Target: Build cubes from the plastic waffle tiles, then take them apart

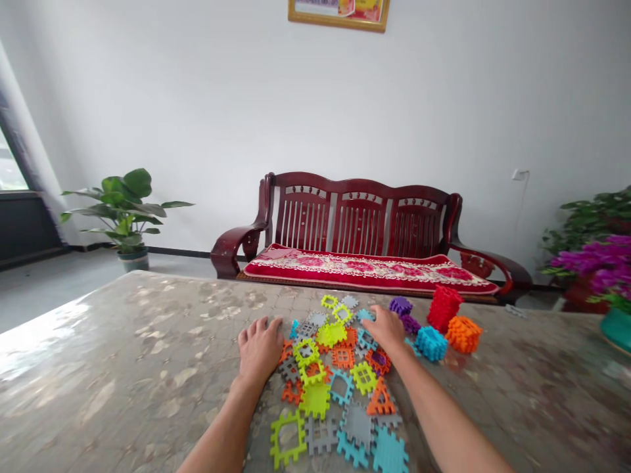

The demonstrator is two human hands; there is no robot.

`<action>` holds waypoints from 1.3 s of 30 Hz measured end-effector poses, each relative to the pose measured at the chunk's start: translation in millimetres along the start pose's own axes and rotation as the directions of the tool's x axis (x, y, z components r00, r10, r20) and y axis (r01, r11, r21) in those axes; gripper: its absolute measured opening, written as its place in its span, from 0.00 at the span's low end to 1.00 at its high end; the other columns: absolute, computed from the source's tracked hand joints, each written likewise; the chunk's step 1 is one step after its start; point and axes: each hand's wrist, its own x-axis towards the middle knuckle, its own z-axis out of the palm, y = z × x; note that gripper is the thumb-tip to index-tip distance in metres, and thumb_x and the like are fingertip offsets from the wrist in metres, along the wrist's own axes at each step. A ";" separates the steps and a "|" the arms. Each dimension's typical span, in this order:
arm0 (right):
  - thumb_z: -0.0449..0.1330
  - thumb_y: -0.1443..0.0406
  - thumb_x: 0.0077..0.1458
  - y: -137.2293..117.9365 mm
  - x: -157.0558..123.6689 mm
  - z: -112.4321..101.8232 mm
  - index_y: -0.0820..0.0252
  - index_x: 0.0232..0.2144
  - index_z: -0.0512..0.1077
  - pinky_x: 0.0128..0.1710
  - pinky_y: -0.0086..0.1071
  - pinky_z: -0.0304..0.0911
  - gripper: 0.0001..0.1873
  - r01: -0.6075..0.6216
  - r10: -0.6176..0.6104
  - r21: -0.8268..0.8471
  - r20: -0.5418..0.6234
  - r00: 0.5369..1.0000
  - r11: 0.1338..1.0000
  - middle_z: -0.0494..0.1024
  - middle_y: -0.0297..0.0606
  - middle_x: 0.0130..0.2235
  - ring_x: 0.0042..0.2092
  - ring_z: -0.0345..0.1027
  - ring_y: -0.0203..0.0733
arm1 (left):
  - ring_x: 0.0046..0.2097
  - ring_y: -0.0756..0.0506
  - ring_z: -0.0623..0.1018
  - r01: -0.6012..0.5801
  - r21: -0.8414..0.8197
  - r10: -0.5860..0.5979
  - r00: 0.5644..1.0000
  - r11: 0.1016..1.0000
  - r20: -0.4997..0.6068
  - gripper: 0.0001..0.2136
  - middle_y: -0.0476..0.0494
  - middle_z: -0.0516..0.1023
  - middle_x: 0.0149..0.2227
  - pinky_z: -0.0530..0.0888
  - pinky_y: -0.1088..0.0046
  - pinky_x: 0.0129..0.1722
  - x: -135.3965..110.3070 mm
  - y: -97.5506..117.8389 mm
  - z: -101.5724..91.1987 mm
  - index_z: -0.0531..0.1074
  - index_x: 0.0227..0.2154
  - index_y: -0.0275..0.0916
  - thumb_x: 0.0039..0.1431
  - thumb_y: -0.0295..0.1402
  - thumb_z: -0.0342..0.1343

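Observation:
A spread of interlocking plastic tiles lies on the table between my two hands, among them a lime green frame tile (288, 439), a grey square tile (357, 424), an orange triangle tile (381, 398) and a light blue tile (391, 451). My left hand (261, 345) rests at the left edge of the spread, palm down, fingers apart, holding nothing visible. On the far right side, my right hand (387, 326) reaches over the tiles. Its thumb and forefinger are apart beside a small light blue tile (364, 315); its other fingers are hidden.
Right of my right hand stand stacks of tiles: purple (400, 305), red (444, 307), blue (431, 343) and orange (464, 334). A patterned cover lies over the table (148, 368). Beyond it is a wooden bench (362, 217). Purple flowers (599, 263) stand at the right.

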 end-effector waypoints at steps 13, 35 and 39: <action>0.57 0.58 0.53 -1.9 -2.7 -6.1 0.59 0.55 0.68 0.46 0.36 0.63 0.27 -0.013 0.017 0.033 -0.102 0.995 0.999 0.78 0.46 0.50 0.50 0.72 0.50 | 0.59 0.37 0.66 -0.004 0.009 0.004 1.000 1.000 -0.001 0.20 0.39 0.69 0.59 0.57 0.55 0.58 -1.5 0.9 -2.5 0.70 0.55 0.48 0.62 0.36 0.45; 0.58 0.59 0.56 83.2 -78.8 4.2 0.62 0.44 0.73 0.47 0.37 0.60 0.16 0.010 -0.020 -0.029 -0.389 0.921 1.000 0.77 0.48 0.45 0.46 0.70 0.50 | 0.59 0.37 0.66 -0.004 0.003 0.004 1.000 1.000 0.014 0.21 0.38 0.69 0.59 0.57 0.56 0.58 1.7 -1.5 1.9 0.70 0.56 0.49 0.62 0.38 0.44; 0.58 0.59 0.56 85.7 -83.8 0.4 0.60 0.43 0.74 0.46 0.37 0.60 0.15 0.004 -0.020 -0.042 -0.392 0.920 0.999 0.77 0.45 0.46 0.45 0.69 0.49 | 0.59 0.38 0.67 -0.006 0.006 0.006 1.000 1.000 0.018 0.21 0.39 0.69 0.59 0.57 0.56 0.58 1.1 -0.5 -0.5 0.70 0.55 0.49 0.63 0.37 0.43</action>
